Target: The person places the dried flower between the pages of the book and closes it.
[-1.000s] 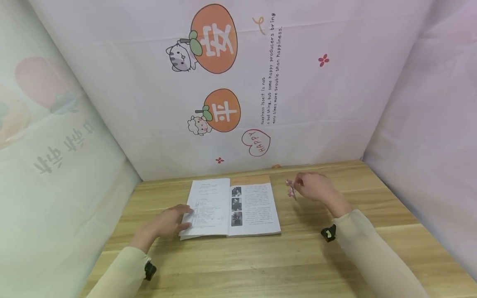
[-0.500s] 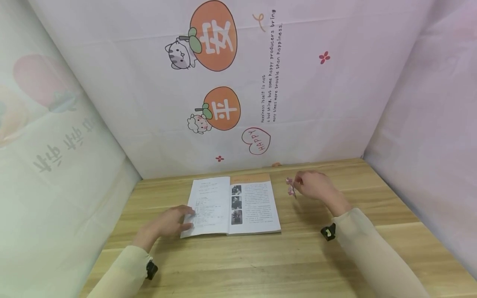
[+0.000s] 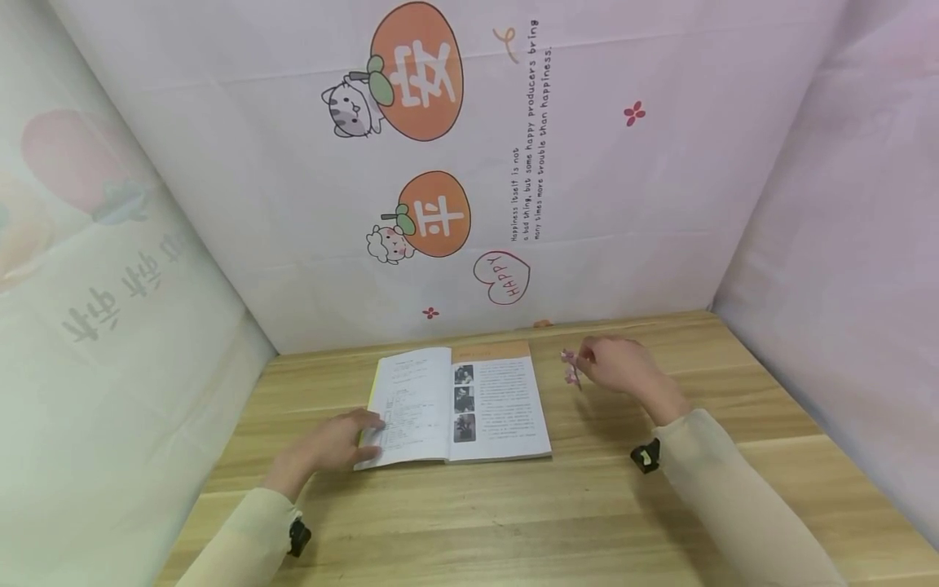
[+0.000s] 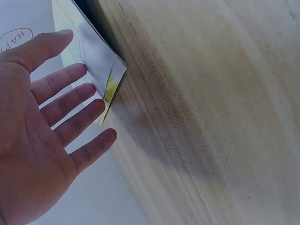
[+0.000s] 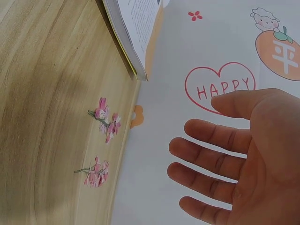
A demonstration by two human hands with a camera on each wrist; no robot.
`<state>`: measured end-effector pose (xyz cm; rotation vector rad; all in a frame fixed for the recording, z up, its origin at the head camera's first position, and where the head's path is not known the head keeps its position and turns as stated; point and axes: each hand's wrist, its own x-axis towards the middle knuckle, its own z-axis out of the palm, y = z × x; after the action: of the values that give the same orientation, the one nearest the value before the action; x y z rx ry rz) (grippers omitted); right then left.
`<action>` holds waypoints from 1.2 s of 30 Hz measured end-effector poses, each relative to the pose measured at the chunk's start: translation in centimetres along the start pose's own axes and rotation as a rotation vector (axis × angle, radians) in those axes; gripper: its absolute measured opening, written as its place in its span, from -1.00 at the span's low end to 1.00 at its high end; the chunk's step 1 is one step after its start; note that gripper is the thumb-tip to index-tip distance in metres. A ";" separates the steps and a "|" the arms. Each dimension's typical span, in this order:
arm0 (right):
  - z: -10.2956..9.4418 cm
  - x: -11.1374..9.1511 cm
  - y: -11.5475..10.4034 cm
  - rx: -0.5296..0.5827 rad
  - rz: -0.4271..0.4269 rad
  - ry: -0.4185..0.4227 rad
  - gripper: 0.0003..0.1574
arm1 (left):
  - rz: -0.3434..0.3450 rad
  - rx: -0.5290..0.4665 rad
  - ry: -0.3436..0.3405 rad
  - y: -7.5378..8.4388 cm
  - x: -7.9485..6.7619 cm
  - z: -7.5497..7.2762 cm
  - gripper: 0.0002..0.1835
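An open book (image 3: pixel 499 408) lies on the wooden table, with text on both pages and several small photos on the right page. My left hand (image 3: pixel 333 440) is at the lower left edge of the book, fingertips over the margin of the left page (image 3: pixel 414 399). In the left wrist view its fingers are spread and relaxed beside the page corner (image 4: pixel 112 77), where yellow shows underneath. My right hand (image 5: pixel 262 159) has loosely extended fingers and holds nothing. Near it on the table lie two pink flower sprigs, an upper one (image 5: pixel 108 120) and a lower one (image 5: pixel 96 173).
The wooden table (image 3: pixel 469 522) meets a printed white cloth backdrop (image 3: pixel 623 220) behind the book. Cloth also hangs along the left side (image 3: pixel 110 408) and right side (image 3: pixel 844 285). Both sleeves carry a small black device near the wrist.
A yellow strip now shows along the left edge of the book, beside the left page. Both hands have stayed nearly in place, and the head view has shifted slightly.
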<state>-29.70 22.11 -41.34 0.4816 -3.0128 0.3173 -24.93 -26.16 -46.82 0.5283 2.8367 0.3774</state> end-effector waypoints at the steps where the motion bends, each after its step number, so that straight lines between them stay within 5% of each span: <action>1: 0.0 0.0 0.0 0.001 0.000 0.000 -0.64 | -0.004 0.007 0.000 0.0 0.0 0.1 -0.48; 36: -0.1 -0.2 0.0 0.007 0.004 -0.018 -0.62 | 0.043 0.046 0.035 -0.9 0.1 1.1 -0.39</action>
<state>-29.46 22.19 -41.23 0.4821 -3.0310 0.3257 -25.02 -26.65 -48.12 0.5991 2.8775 0.3325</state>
